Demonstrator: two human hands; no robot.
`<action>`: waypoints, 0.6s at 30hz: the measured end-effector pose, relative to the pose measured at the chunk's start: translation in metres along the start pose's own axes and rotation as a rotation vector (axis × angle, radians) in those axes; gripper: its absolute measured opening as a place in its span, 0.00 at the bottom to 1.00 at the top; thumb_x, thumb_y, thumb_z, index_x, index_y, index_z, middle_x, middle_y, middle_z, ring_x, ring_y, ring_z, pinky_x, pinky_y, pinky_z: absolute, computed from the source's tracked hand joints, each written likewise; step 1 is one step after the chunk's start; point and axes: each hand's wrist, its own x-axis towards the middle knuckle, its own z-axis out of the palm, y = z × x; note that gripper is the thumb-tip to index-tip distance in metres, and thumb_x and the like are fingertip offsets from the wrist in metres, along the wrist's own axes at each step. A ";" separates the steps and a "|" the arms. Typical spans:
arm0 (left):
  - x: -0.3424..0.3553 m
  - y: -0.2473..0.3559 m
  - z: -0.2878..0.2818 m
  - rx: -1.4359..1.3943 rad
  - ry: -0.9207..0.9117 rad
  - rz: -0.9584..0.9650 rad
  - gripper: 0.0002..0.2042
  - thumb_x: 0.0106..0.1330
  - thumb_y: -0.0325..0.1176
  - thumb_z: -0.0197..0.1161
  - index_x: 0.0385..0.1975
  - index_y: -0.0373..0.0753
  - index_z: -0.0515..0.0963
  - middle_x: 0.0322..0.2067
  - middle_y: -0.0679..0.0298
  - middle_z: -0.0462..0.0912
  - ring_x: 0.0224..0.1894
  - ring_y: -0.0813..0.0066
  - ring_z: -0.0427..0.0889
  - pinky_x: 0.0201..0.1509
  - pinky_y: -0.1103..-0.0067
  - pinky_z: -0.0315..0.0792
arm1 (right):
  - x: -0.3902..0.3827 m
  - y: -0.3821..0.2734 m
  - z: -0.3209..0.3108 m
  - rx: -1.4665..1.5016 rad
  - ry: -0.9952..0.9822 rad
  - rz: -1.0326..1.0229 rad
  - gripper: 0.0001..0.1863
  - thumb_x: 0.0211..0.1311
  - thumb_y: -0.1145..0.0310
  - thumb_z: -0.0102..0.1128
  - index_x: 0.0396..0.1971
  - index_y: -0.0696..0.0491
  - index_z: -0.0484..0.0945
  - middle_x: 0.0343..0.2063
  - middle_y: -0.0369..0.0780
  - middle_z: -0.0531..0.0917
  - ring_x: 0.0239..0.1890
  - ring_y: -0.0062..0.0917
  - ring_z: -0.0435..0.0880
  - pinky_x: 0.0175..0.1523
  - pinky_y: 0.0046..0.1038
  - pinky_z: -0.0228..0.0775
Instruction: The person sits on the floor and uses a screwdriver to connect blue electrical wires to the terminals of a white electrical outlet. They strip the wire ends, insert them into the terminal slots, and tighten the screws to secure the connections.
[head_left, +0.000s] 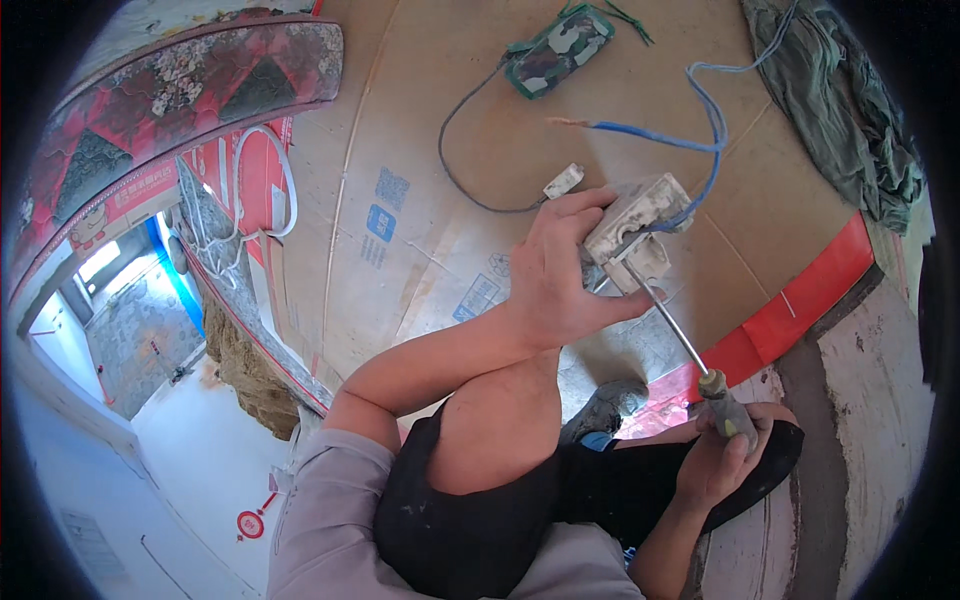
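Right hand (722,455), nearest, is closed around the handle of a screwdriver (690,350), hiding most of the grip. Its shaft slants up-left, the tip lost inside a dusty white switch box (636,222). Left hand (560,275) clamps that box above the raised knee, fingers covering its near side. Blue wire (660,135) leaves the box and curls away over open brown cardboard (420,120). Beyond lie a camouflage pouch (558,48) and a green cloth (835,110), part cut off at the rim.

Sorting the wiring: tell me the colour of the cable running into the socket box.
Blue cable, seen best in the head view, entering the white socket box.
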 end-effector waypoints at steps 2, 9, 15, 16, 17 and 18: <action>-0.001 0.000 0.003 -0.008 0.035 0.013 0.43 0.32 0.36 0.86 0.50 0.29 0.66 0.53 0.45 0.76 0.53 0.58 0.80 0.56 0.72 0.74 | 0.000 0.002 -0.004 0.050 -0.027 0.075 0.28 0.65 0.50 0.62 0.49 0.60 0.67 0.36 0.42 0.75 0.33 0.25 0.78 0.37 0.23 0.72; -0.002 -0.001 0.002 0.033 0.030 0.019 0.45 0.32 0.36 0.86 0.52 0.29 0.64 0.53 0.46 0.76 0.52 0.57 0.81 0.55 0.71 0.75 | 0.001 0.006 -0.001 0.002 -0.001 0.014 0.27 0.67 0.50 0.58 0.48 0.60 0.67 0.36 0.42 0.75 0.32 0.24 0.77 0.37 0.22 0.70; -0.001 -0.002 0.000 0.058 0.032 0.054 0.46 0.32 0.36 0.86 0.52 0.29 0.64 0.53 0.46 0.76 0.51 0.59 0.82 0.54 0.72 0.76 | 0.004 0.004 -0.006 0.074 -0.080 0.121 0.27 0.66 0.55 0.61 0.53 0.58 0.64 0.41 0.42 0.75 0.42 0.26 0.77 0.51 0.28 0.68; 0.000 -0.003 -0.001 0.062 0.036 0.069 0.46 0.32 0.36 0.86 0.52 0.29 0.64 0.53 0.46 0.76 0.51 0.60 0.81 0.54 0.72 0.76 | 0.002 0.011 -0.027 0.078 -0.085 0.195 0.28 0.65 0.55 0.61 0.54 0.58 0.64 0.42 0.42 0.74 0.44 0.26 0.76 0.54 0.30 0.67; 0.000 -0.003 -0.001 0.063 0.038 0.084 0.46 0.31 0.36 0.86 0.52 0.29 0.64 0.53 0.46 0.77 0.51 0.60 0.81 0.54 0.72 0.76 | 0.001 0.011 -0.030 0.084 -0.087 0.188 0.28 0.66 0.55 0.61 0.55 0.58 0.63 0.42 0.42 0.74 0.44 0.26 0.76 0.55 0.30 0.67; -0.001 -0.004 0.000 0.054 0.040 0.067 0.45 0.32 0.36 0.86 0.51 0.29 0.65 0.53 0.46 0.76 0.52 0.60 0.81 0.54 0.72 0.76 | 0.001 0.012 -0.032 0.090 -0.089 0.181 0.28 0.66 0.56 0.61 0.56 0.58 0.63 0.43 0.42 0.74 0.45 0.27 0.76 0.57 0.31 0.66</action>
